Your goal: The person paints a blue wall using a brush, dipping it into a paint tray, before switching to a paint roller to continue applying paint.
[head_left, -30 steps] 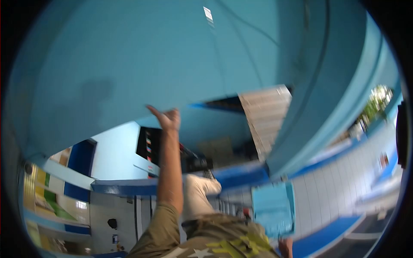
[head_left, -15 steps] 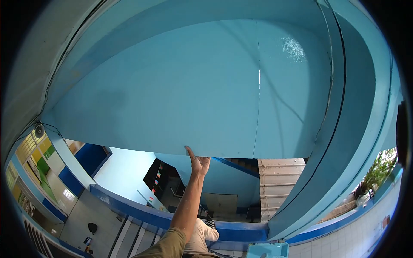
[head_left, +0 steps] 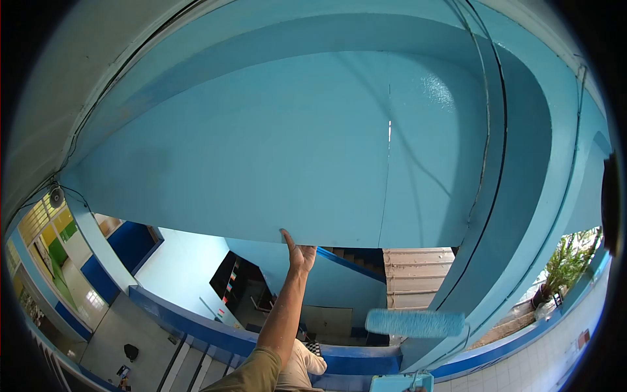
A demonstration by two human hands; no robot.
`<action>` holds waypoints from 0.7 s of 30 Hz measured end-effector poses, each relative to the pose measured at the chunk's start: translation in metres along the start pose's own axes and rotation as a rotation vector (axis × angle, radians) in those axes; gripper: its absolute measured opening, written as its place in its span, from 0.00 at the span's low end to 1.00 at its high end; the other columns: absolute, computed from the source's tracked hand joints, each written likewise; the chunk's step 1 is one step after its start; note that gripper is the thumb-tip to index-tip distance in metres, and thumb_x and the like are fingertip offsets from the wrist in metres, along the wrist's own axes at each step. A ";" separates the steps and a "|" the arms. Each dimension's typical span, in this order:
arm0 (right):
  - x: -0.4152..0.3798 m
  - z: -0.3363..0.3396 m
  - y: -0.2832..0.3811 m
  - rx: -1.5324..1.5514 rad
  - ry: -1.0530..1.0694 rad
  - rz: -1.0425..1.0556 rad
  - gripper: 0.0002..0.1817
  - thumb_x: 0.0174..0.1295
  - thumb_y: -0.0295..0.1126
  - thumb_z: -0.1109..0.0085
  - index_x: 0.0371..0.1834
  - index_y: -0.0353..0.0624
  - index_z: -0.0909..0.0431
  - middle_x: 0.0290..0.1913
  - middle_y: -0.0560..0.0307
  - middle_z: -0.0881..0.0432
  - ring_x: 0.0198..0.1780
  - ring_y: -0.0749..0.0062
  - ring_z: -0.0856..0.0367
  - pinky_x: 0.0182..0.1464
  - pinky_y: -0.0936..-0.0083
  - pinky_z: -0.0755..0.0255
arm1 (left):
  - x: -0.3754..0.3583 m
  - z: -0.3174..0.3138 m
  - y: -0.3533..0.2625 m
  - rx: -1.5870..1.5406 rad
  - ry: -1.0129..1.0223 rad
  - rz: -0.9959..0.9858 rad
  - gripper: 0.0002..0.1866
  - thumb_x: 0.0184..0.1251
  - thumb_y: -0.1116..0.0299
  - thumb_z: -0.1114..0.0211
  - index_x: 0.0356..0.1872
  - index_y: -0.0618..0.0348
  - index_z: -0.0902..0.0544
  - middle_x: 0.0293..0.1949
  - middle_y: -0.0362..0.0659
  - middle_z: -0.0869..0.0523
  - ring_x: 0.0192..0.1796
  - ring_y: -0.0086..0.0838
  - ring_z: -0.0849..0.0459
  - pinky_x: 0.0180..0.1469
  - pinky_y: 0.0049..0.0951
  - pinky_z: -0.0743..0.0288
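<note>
My left hand [head_left: 301, 255] grips the lower edge of a large light-blue panel [head_left: 261, 150]. Its thumb lies on the front face, while its fingers go behind the edge and are hidden. A paint roller [head_left: 415, 323] with a fluffy light-blue sleeve stands out at the lower right, below the panel. Its thin wire frame bends down from the right end. Under it is a light-blue paint tray [head_left: 424, 381], cut off by the bottom of the view. My right hand is out of view, so what holds the roller does not show.
A blue ledge [head_left: 359, 359] runs below the panel, with an opening onto stairs and a lower floor beyond. To the right rises a blue pillar [head_left: 496, 261] with cables on it. A potted plant [head_left: 558, 274] stands farther right, and a loudspeaker [head_left: 57, 196] hangs at left.
The paint roller has come up into view above the tray. My left hand keeps its grip on the panel edge. The whole view has shifted slightly.
</note>
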State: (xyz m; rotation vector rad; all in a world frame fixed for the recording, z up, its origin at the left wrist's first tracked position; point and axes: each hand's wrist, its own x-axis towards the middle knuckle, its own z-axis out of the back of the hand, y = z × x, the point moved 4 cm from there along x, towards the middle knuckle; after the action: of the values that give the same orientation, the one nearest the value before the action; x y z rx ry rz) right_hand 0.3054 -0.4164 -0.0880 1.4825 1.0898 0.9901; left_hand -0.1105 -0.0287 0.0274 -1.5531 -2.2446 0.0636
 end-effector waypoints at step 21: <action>0.142 -0.191 0.236 0.111 -0.029 0.862 0.12 0.75 0.26 0.49 0.54 0.27 0.26 0.23 0.61 0.26 0.18 0.86 0.30 0.19 0.86 0.39 | -0.004 -0.004 0.000 -0.038 0.085 -0.007 0.39 0.63 0.37 0.33 0.69 0.51 0.29 0.63 0.40 0.21 0.63 0.33 0.21 0.64 0.37 0.18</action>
State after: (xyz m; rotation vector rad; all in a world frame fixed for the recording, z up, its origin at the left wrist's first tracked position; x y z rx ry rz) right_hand 0.1924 -0.2534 0.1823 2.1086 0.4549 1.4881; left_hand -0.1078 -0.0332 0.0295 -1.5377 -2.1974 -0.0461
